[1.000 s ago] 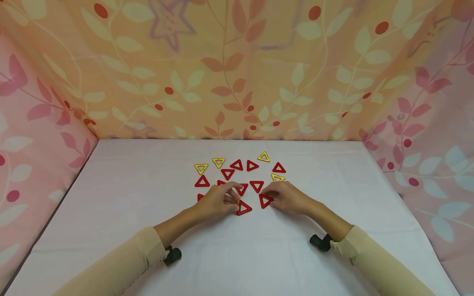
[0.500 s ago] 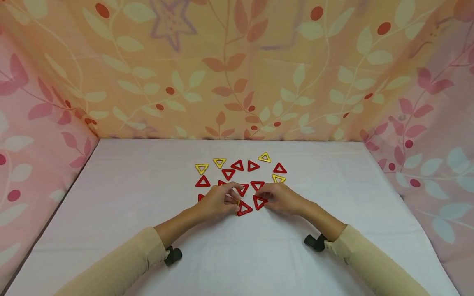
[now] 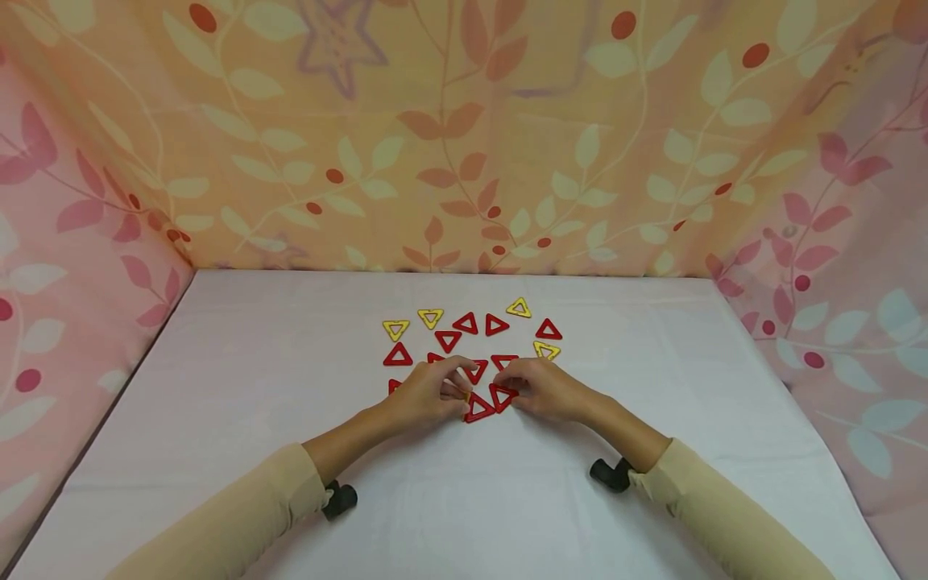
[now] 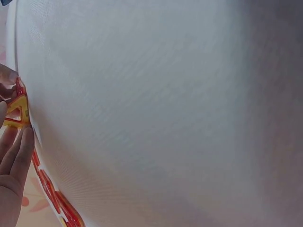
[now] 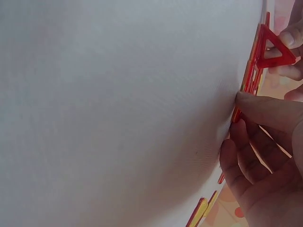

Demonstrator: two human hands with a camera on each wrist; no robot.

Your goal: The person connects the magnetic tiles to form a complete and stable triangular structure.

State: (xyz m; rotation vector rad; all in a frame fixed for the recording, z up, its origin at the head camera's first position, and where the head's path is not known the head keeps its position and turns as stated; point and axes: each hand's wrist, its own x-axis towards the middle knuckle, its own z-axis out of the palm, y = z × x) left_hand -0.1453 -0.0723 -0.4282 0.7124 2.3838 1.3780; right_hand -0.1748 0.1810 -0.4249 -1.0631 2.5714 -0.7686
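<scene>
My left hand [image 3: 428, 395] pinches a red triangular tile [image 3: 467, 413] at its left side. A yellow triangular tile [image 4: 23, 109] stands up between the same fingers in the left wrist view, its edge meeting the red one. Thumb and fingers of my right hand [image 3: 547, 389] grip another red triangular tile [image 3: 496, 392], right beside the left hand's red tile, low over the white cloth. The right wrist view shows a raised red triangle [image 5: 279, 61] by the left fingertips. Between and behind the hands lies a red tile [image 3: 475, 379], partly covered by the left fingers.
Several loose red tiles [image 3: 398, 362] and yellow tiles [image 3: 395, 323] lie flat behind the hands on the white cloth [image 3: 239, 362]. Some are partly hidden by the hands. A floral curtain [image 3: 290, 161] rises behind the table and along both sides.
My right hand has slid left with its red tile, closing the gap to the red tile at my left hand. The left hand has stayed nearly still, keeping its grip.
</scene>
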